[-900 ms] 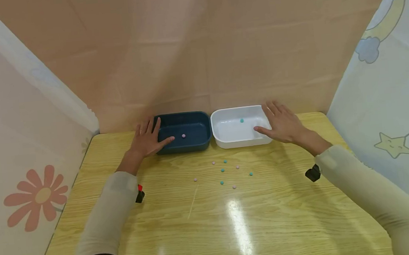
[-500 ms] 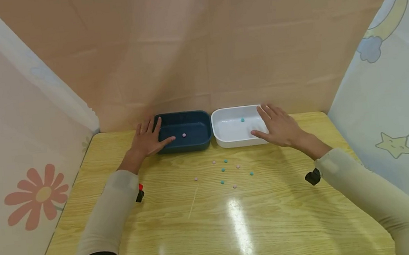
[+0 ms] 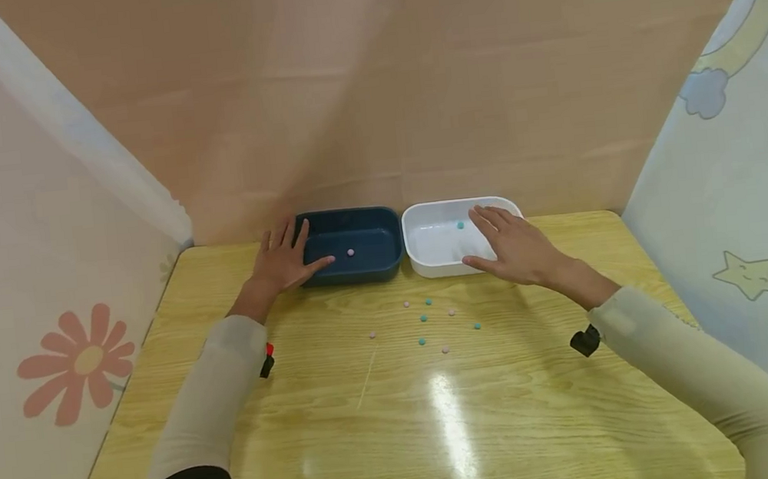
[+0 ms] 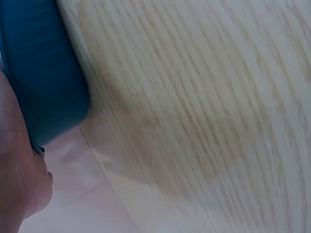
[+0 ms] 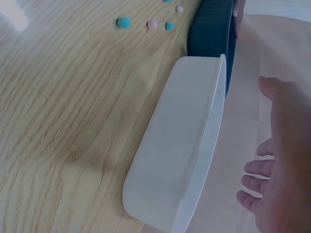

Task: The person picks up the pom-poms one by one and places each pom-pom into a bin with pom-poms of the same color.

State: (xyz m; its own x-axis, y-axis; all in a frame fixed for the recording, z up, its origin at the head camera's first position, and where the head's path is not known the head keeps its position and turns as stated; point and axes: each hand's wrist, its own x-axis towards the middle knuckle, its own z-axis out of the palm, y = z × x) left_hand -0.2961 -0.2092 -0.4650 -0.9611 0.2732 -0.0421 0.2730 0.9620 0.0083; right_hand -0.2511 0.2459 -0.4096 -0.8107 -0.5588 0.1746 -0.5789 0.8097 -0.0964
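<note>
A dark blue tray (image 3: 377, 275) stands at the back of the table with a pink bead (image 3: 350, 253) in it. My left hand (image 3: 279, 269) lies with spread fingers at its left end, thumb reaching over the front rim. To its right is a white tray (image 3: 438, 269) holding a teal bead (image 3: 460, 225). My right hand (image 3: 520, 249) hovers over the right part of the white tray, fingers extended and holding nothing. In the right wrist view that hand (image 5: 286, 160) is above the white tray's rim (image 5: 211, 126), apart from it.
Several small teal and pink beads lie scattered on the wooden table (image 3: 348, 443) before the trays, among them a teal bead (image 3: 477, 326) and a pink bead (image 3: 445, 350). A brown backdrop (image 3: 383, 85) rises right behind the trays. Patterned panels flank both sides.
My right hand has moved left from the white tray's right end to further over the tray. The left hand stays at the blue tray. The head view has shifted slightly.
</note>
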